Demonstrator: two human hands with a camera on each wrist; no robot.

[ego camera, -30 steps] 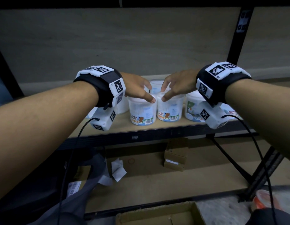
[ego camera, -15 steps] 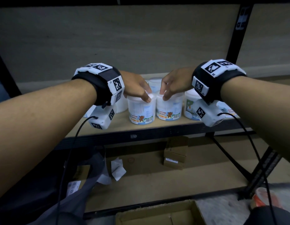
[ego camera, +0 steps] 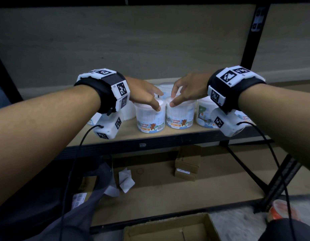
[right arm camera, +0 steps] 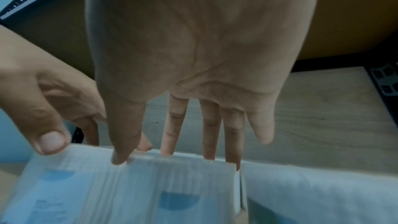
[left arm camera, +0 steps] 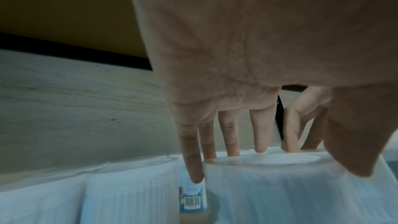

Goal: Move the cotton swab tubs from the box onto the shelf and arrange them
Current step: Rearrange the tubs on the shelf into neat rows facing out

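Several cotton swab tubs stand on the wooden shelf (ego camera: 129,131). My left hand (ego camera: 153,100) reaches over the front left tub (ego camera: 149,119); in the left wrist view its fingers (left arm camera: 232,142) hook over the far rim of that tub (left arm camera: 280,193) and the thumb hangs over the near side. My right hand (ego camera: 182,94) arches over the neighbouring tub (ego camera: 180,117). In the right wrist view its thumb sits on the near rim of the tub (right arm camera: 150,193) and its fingers (right arm camera: 211,142) drop behind the far rim. The two tubs touch.
More tubs stand to the right (ego camera: 203,112), behind (ego camera: 165,88) and to the left (ego camera: 129,112). A black shelf post (ego camera: 251,49) rises at the right. The lower shelf holds a small carton (ego camera: 185,164) and crumpled paper (ego camera: 125,180). An open cardboard box (ego camera: 168,228) sits below.
Both hands stay on the two front tubs, which have barely shifted. My right hand has arched up, its thumb tip now at the lid's edge.
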